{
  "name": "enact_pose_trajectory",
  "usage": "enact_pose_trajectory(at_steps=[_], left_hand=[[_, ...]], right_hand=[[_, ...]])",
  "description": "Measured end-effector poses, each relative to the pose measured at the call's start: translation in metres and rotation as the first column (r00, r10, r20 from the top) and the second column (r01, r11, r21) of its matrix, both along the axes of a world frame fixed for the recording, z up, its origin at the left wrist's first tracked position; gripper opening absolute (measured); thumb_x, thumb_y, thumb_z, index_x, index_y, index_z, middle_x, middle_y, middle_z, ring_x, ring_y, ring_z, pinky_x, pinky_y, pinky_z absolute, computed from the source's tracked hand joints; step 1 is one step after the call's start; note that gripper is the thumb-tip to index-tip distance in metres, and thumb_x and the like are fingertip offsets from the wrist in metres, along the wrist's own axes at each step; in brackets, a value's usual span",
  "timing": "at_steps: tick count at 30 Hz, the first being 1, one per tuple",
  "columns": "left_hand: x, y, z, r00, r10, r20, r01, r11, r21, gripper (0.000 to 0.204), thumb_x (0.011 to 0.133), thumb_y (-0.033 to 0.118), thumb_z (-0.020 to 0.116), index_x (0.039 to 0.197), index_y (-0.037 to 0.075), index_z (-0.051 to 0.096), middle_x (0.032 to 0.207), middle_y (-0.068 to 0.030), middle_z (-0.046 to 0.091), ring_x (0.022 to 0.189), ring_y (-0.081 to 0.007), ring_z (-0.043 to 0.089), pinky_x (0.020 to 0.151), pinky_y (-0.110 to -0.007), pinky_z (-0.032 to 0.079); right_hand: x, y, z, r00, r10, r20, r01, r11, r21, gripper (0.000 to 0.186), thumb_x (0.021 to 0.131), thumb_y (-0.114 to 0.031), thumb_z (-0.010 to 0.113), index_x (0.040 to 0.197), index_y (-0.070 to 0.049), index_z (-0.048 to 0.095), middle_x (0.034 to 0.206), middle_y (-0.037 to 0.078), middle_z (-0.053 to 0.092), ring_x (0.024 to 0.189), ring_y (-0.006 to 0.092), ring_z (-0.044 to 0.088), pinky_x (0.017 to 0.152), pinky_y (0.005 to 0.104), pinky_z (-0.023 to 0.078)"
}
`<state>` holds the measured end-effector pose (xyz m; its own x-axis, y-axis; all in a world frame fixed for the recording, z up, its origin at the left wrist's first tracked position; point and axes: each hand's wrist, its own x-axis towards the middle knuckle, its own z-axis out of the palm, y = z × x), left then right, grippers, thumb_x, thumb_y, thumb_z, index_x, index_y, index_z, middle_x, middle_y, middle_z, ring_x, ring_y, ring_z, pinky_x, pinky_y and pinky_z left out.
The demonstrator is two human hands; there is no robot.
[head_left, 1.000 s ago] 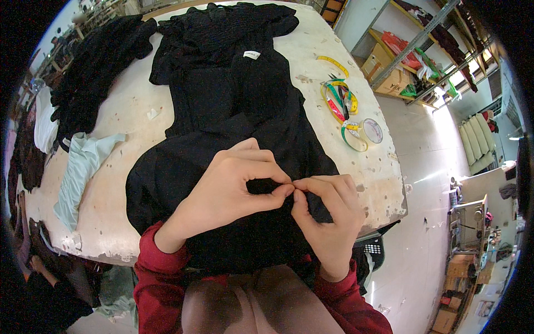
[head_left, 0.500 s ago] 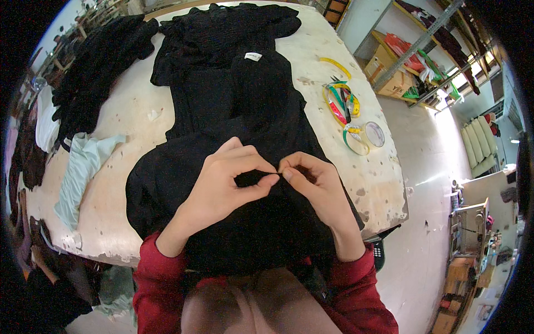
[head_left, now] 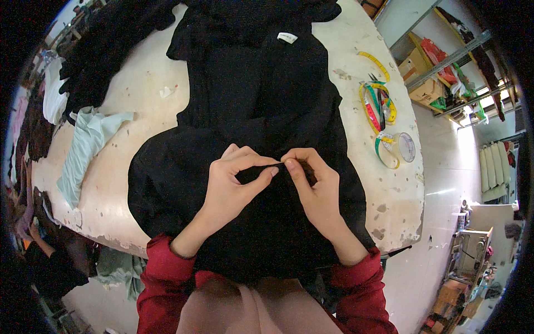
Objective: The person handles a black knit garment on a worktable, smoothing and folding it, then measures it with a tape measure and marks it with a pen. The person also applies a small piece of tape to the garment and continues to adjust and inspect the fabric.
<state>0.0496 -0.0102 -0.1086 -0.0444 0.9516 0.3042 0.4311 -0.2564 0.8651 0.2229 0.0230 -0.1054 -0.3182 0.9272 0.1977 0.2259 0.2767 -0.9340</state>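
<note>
Both hands are meeting over the black garment (head_left: 261, 111): the left hand (head_left: 233, 186) is pinching a fold of cloth between thumb and curled fingers (head_left: 253, 162), and the right hand (head_left: 314, 189) is nipping the same fold, fingers nearly closed, fingertips almost touching. Beyond the fingers, the garment is spreading across the surface (head_left: 139, 106).

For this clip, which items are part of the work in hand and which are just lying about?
In hand:
- large black fabric garment, spread on the table
- left hand and right hand, pinching a fold of it

Lying about:
- pale green cloth
- coiled yellow measuring tape
- clear tape roll
- dark clothes pile
</note>
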Motion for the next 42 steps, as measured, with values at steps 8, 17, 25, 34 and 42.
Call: enact_pose_trajectory(at_steps=[8, 17, 25, 34, 42], left_hand=[[0.005, -0.003, -0.003, 1.000, 0.014, -0.015, -0.013, 1.000, 0.011, 0.017, 0.076, 0.004, 0.075, 0.093, 0.009, 0.077, 0.078, -0.0025, 0.068, 0.070, -0.0132, 0.051, 0.068, -0.029, 0.039], [0.000, -0.004, 0.001, 0.990, -0.124, 0.073, 0.125, 0.992, -0.019, 0.017, 0.076, 0.003, 0.074, 0.093, 0.007, 0.076, 0.077, -0.0028, 0.065, 0.069, -0.0135, 0.049, 0.069, -0.029, 0.037], [0.000, -0.006, 0.002, 0.990, -0.093, 0.109, 0.100, 0.993, -0.058, 0.014, 0.079, 0.006, 0.074, 0.092, 0.009, 0.077, 0.078, -0.0027, 0.068, 0.070, -0.0124, 0.049, 0.069, -0.028, 0.036], [0.005, -0.009, 0.008, 0.993, -0.121, 0.013, 0.121, 0.991, -0.052, 0.013, 0.077, 0.003, 0.074, 0.089, 0.006, 0.075, 0.079, -0.0029, 0.068, 0.074, -0.0131, 0.054, 0.073, -0.029, 0.039], [0.006, -0.007, 0.003, 0.995, -0.057, 0.078, 0.062, 0.997, -0.056, 0.009, 0.080, 0.006, 0.073, 0.089, 0.005, 0.074, 0.079, -0.0042, 0.068, 0.073, -0.0151, 0.055, 0.074, -0.030, 0.038]], right_hand=[[-0.002, -0.005, 0.001, 0.998, 0.028, -0.062, -0.037, 0.990, -0.136, 0.019, 0.090, -0.008, 0.064, 0.105, 0.001, 0.071, 0.096, 0.011, 0.074, 0.088, 0.0114, 0.068, 0.079, 0.0258, 0.053], [0.015, 0.007, 0.009, 0.990, 0.139, -0.021, -0.136, 0.904, -0.405, 0.018, 0.089, -0.003, 0.060, 0.102, 0.002, 0.072, 0.089, 0.006, 0.072, 0.082, 0.0070, 0.062, 0.075, 0.0224, 0.050], [0.019, 0.011, 0.015, 0.991, 0.119, -0.067, -0.119, 0.993, 0.008, 0.013, 0.080, -0.003, 0.068, 0.093, -0.002, 0.066, 0.090, 0.006, 0.066, 0.079, 0.0121, 0.061, 0.072, 0.0257, 0.048], [0.017, 0.003, 0.010, 0.988, 0.104, 0.113, -0.123, 0.977, 0.176, 0.014, 0.077, 0.006, 0.063, 0.090, 0.000, 0.064, 0.083, 0.006, 0.064, 0.073, 0.0108, 0.058, 0.069, 0.0236, 0.047], [0.009, 0.001, 0.018, 1.000, 0.013, 0.017, -0.015, 0.992, 0.124, 0.015, 0.077, 0.006, 0.064, 0.091, 0.000, 0.066, 0.084, 0.006, 0.066, 0.077, 0.0107, 0.063, 0.072, 0.0230, 0.049]])
